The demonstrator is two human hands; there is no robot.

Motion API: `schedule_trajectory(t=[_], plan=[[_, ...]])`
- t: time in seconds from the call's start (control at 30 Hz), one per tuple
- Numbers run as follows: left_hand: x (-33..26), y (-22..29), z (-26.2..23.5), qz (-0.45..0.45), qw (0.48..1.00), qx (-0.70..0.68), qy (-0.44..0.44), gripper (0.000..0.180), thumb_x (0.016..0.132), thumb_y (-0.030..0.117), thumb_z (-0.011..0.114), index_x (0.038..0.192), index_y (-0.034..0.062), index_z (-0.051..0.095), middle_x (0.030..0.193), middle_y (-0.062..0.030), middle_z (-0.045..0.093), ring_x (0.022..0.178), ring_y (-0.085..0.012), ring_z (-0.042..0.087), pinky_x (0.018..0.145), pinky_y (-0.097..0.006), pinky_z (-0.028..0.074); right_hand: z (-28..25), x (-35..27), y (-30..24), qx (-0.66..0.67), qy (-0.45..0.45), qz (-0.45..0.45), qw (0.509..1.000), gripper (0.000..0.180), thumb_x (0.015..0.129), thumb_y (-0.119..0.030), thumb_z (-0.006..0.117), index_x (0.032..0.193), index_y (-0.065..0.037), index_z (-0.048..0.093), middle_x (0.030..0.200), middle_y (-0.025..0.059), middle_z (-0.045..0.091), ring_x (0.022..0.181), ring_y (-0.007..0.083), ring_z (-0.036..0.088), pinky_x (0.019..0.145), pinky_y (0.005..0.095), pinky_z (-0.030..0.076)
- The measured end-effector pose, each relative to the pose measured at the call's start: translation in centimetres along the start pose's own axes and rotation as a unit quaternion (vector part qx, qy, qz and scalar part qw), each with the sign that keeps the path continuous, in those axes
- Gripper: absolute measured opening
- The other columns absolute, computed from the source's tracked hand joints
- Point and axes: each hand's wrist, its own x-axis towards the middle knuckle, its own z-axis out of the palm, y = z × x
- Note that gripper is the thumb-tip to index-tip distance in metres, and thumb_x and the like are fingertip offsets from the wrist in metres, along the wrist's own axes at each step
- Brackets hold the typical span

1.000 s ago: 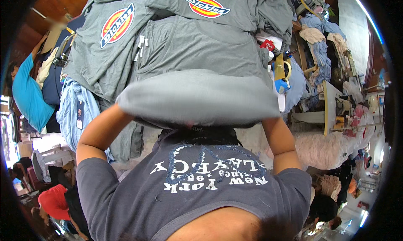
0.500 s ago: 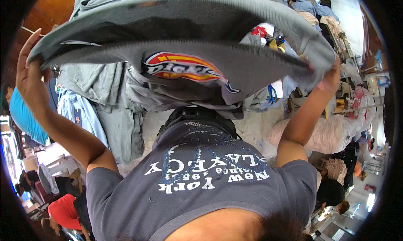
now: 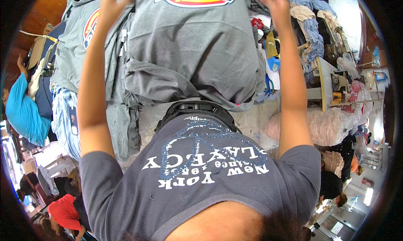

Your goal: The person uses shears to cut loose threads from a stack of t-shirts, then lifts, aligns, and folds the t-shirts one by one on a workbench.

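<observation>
A grey T-shirt (image 3: 189, 44) lies spread on top of a pile of similar grey garments in front of me, its oval red, yellow and white print at the far end. Wrinkles and loose folds run along its near part. Above its far left side is my left hand (image 3: 112, 6), thumb stretched out, other fingertips cut off by the upper edge. My right hand (image 3: 276, 8) hovers beyond the shirt's far right side, slightly blurred, its fingers apart. Neither hand shows cloth in its grip.
Another grey shirt (image 3: 75, 44) with a similar print lies on the left, light blue garments (image 3: 66, 115) nearer me. On the right are blue and beige cloths (image 3: 308, 27), a blue-handled tool (image 3: 269, 85) and a pinkish wrapped bundle (image 3: 323, 130). A person in turquoise (image 3: 27, 111) bends at the left.
The grey shirt, held stretched up between both hands before, now lies flat on the pile. Both hands have let go, moving inward and farther from me.
</observation>
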Motion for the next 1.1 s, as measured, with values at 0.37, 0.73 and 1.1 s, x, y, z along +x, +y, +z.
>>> schedule_trajectory(t=[0.37, 0.73, 1.1], plan=[[-18.9, 9.7, -4.7, -0.128, 0.955, -0.068, -0.260, 0.034, 0.056, -0.002, 0.060, 0.087, 0.0062, 0.053, 0.109, -0.0095, 0.045, 0.106, -0.0293, 0.039, 0.091, -0.037, 0.033, 3.0, -27.0, -6.7, -0.296, -0.326, 0.043, 0.897, 0.026, 0.061, -0.007, 0.068, 0.085, -0.010, 0.059, 0.112, 0.0063, 0.048, 0.108, 0.0253, 0.041, 0.091, 0.0378, 0.033], [-14.5, 9.3, -5.3, -0.199, 0.947, -0.232, -0.100, 0.024, 0.060, -0.011, 0.056, 0.076, 0.0011, 0.044, 0.092, -0.0065, 0.052, 0.090, -0.0163, 0.053, 0.081, -0.026, 0.042, -3.7, -23.1, -2.0, 0.050, 0.014, 0.198, 0.979, 0.026, 0.072, 0.009, 0.045, 0.094, -0.002, 0.055, 0.099, 0.0070, 0.057, 0.094, 0.0149, 0.053, 0.082, 0.0264, 0.041], [-13.4, 9.6, -7.4, -0.284, 0.761, -0.578, -0.084, 0.032, 0.065, 0.002, 0.059, 0.086, 0.0109, 0.036, 0.066, 0.0041, 0.030, 0.059, -0.0062, 0.032, 0.053, -0.020, 0.026, -6.1, -18.9, -2.4, 0.186, 0.123, 0.215, 0.951, 0.018, 0.082, 0.001, 0.047, 0.097, -0.007, 0.045, 0.090, 0.0008, 0.047, 0.083, 0.0070, 0.045, 0.075, 0.0200, 0.036]])
